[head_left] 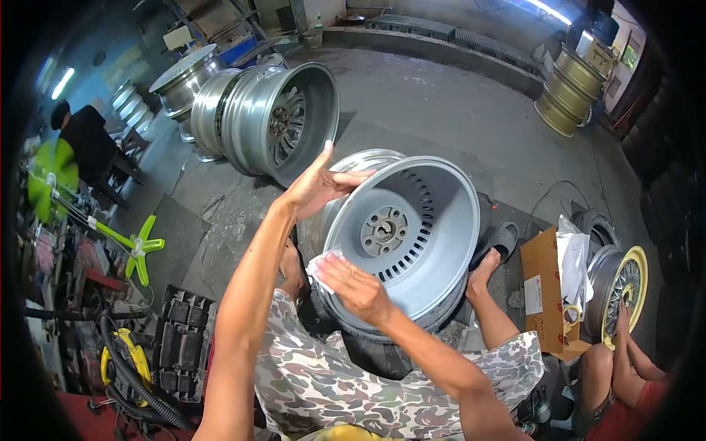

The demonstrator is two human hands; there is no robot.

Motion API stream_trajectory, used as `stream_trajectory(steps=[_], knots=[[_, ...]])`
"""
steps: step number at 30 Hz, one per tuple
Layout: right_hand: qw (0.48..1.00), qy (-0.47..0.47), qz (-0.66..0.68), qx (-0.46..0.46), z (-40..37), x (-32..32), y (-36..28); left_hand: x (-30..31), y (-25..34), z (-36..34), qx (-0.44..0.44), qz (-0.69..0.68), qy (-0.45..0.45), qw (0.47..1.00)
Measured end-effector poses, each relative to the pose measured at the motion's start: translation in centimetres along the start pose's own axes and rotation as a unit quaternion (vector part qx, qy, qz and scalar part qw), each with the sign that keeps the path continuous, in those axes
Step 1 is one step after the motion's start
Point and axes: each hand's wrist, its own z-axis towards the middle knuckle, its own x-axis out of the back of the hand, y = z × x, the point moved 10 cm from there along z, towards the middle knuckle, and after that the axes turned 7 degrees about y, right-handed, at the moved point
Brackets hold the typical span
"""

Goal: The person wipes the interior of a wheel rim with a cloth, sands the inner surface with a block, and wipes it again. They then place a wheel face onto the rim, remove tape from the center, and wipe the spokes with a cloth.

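Observation:
A silver-grey wheel rim (448, 242) leans tilted between my knees, its open barrel towards me and its hub with bolt holes inside. It rests on a dark tyre (434, 317). My left hand (318, 187) is at the upper left lip, fingers stretched out against the edge and thumb raised, holding nothing. Lower on the left side of the lip, my right hand (358, 289) presses a crumpled white cloth (318, 266) to the edge. Part of the cloth is hidden under the fingers.
Several polished rims (246, 128) stand at the upper left, gold rims (570, 92) at the upper right. A cardboard box (542, 290) is to my right. Beside it a co-worker's hand (624, 320) touches a yellow-lipped rim (638, 275). A green fan (140, 246) and hoses are on the left.

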Motion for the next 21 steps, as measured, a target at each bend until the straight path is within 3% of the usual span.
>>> stream_trajectory(steps=[3, 5, 6, 8, 10, 13, 14, 16, 17, 18, 19, 21], knots=[[0.994, 0.058, -0.082, 0.033, 3.6, 5.1, 1.1, 0.5, -0.9, 0.4, -0.005, 0.008, -0.013, 1.0], [0.97, 0.19, -0.149, -0.022, 6.6, 9.9, 5.0, -0.1, -0.8, -0.1, -0.019, 0.013, -0.013, 1.0], [0.971, 0.186, -0.149, -0.023, 6.2, 9.2, 5.0, 0.1, -0.9, -0.1, -0.006, 0.014, -0.001, 1.0], [0.983, 0.112, -0.142, -0.04, 5.2, 4.4, 6.0, 0.3, -1.1, -0.3, 0.006, 0.017, 0.009, 1.0], [1.0, 0.022, -0.014, 0.011, 0.3, -0.9, 0.2, 0.8, -0.4, -0.3, -0.011, 0.014, 0.009, 1.0], [0.97, -0.219, 0.104, 0.023, -12.4, -4.6, -4.7, 1.5, -0.4, -0.4, -0.02, 0.023, 0.037, 0.999], [0.951, -0.272, 0.143, -0.024, -15.7, -3.4, -4.2, 2.1, -0.6, -0.1, -0.025, 0.036, 0.064, 0.997], [0.96, -0.242, 0.119, -0.068, -15.8, 2.0, -2.3, 2.5, -0.9, 0.1, -0.027, 0.044, 0.097, 0.994], [0.955, -0.281, -0.017, -0.093, -16.1, 3.4, 0.2, 2.0, -0.5, -0.4, -0.053, 0.125, 0.113, 0.984], [0.979, -0.175, -0.04, -0.095, -12.7, 7.2, 2.4, 1.2, -0.3, -0.6, -0.078, 0.206, 0.126, 0.967], [0.973, -0.154, -0.096, -0.145, -11.7, 9.1, 6.2, 0.6, -1.3, -0.2, -0.076, 0.204, 0.126, 0.968], [0.951, -0.002, -0.14, -0.277, -8.3, 11.9, 13.9, 0.0, -0.8, -0.1, -0.201, 0.102, 0.182, 0.957]])
